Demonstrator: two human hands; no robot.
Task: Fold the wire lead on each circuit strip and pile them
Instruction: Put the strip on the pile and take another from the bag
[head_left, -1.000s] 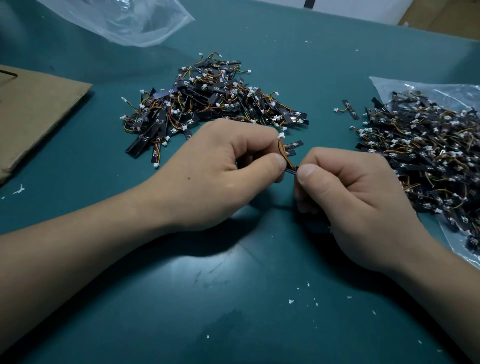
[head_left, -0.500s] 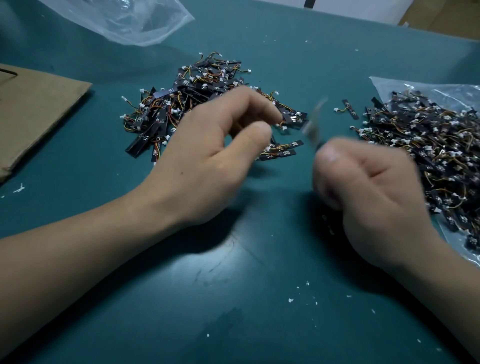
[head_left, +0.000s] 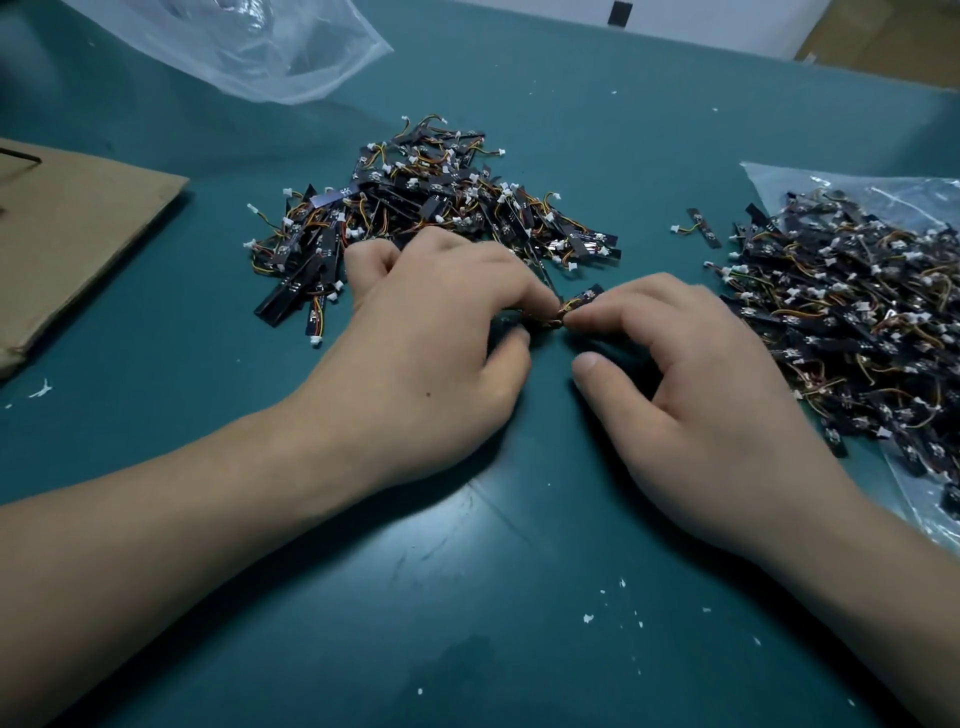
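Far left: flat brown cardboard sheet (head_left: 78, 234) lay on the teal desk (head_left: 467, 597). Crumpled clear plastic bag (head_left: 249, 47) sat at the back-left.

Centre-back: centre heap (head_left: 441, 208) of small black circuit strips w/ orange-yellow wires and white connectors, directly on the desk.

L hand (head_left: 431, 353) was just in front of that heap, knuckles up, fingers curled. Index tip and thumb closed in on the wire end of one black circuit strip (head_left: 582, 299). Looked like a pinch, though the contact was partly hidden.

That strip sat btwn the two hands, low over the desk, far end tilted up to the right.

R hand (head_left: 691, 374) had its curled index fingertip on the strip's body, thumb off it and apart. Couldn't tell if R gripped or just pressed.

Further right, one stray strip (head_left: 701, 228) lay alone btwn the heaps.

Far right: right heap (head_left: 857, 322) of the same strips, bigger, on a flat clear plastic bag (head_left: 883, 192).

White flecks (head_left: 587, 618) were scattered on the desk up front.
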